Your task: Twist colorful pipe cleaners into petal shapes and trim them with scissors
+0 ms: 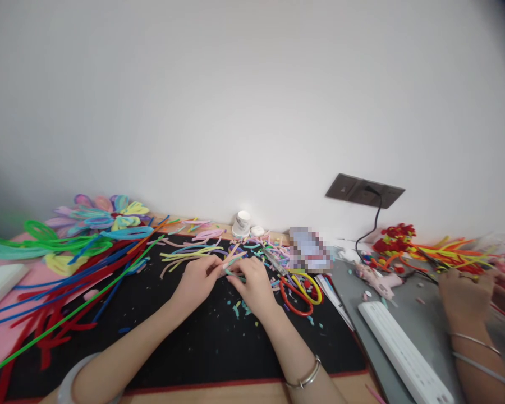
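Above the middle of a black mat (185,353), my two hands meet, fingertips almost touching. My left hand (200,280) pinches a pale pink and orange fuzzy stem. My right hand (252,280) has its fingers closed on a teal fuzzy stem that lies against the pink one. Where the stems meet is partly hidden by the fingers. Just behind my hands lie loose yellow and pink stems (189,252). Scissors with red and yellow handles (298,294) rest to the right of my right hand. Small teal clippings (239,308) are scattered on the mat.
Left: long red, blue and green stems (79,280) and a multicolored fuzzy flower (109,216). Back: a white paper cup (242,221). Right: a pink glue gun (379,280), a white power strip (404,353), a cable at the wall socket (362,191), and another person's hands (467,292).
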{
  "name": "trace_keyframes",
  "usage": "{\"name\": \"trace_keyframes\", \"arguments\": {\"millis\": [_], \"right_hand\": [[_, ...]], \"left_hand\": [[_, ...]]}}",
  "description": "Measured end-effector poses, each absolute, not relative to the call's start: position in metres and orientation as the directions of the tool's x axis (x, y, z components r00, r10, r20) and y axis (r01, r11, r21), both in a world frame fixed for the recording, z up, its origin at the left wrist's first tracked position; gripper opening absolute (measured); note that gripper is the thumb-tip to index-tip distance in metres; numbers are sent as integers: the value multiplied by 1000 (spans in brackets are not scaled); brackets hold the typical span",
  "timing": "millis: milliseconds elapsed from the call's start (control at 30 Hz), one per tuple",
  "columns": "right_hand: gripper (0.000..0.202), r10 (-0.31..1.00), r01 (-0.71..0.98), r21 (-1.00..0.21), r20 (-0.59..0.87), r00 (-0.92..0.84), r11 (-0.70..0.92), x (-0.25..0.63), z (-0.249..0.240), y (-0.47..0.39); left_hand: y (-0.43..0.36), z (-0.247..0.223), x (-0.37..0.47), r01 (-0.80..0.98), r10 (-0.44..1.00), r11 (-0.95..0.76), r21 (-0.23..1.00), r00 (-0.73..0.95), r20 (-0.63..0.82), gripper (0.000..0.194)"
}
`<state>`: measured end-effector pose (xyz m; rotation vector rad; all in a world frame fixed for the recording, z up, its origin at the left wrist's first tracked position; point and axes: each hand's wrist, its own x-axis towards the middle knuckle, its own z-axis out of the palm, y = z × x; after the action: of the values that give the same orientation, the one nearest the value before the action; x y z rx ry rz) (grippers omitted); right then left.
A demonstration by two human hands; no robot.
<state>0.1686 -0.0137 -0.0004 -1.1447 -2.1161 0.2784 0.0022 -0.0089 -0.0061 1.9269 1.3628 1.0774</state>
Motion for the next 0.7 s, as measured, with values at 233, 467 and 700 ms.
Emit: {"name": "trace_keyframes", "arguments": {"millis": [233, 467, 700], "right_hand": [[17, 767, 592, -498, 508, -393, 633, 168, -5, -13], [9, 781, 661, -450, 509, -363, 601, 168, -2, -14], [11, 767, 713, -360, 511, -388, 601, 170, 3, -12]], "left_hand": [[-11, -1, 2, 474, 939, -343, 811, 158, 305, 21], [-12, 4, 5, 463, 951, -308, 831, 143, 274, 20], [-12, 3, 5, 500, 941, -337, 798, 186, 281, 23]]}}
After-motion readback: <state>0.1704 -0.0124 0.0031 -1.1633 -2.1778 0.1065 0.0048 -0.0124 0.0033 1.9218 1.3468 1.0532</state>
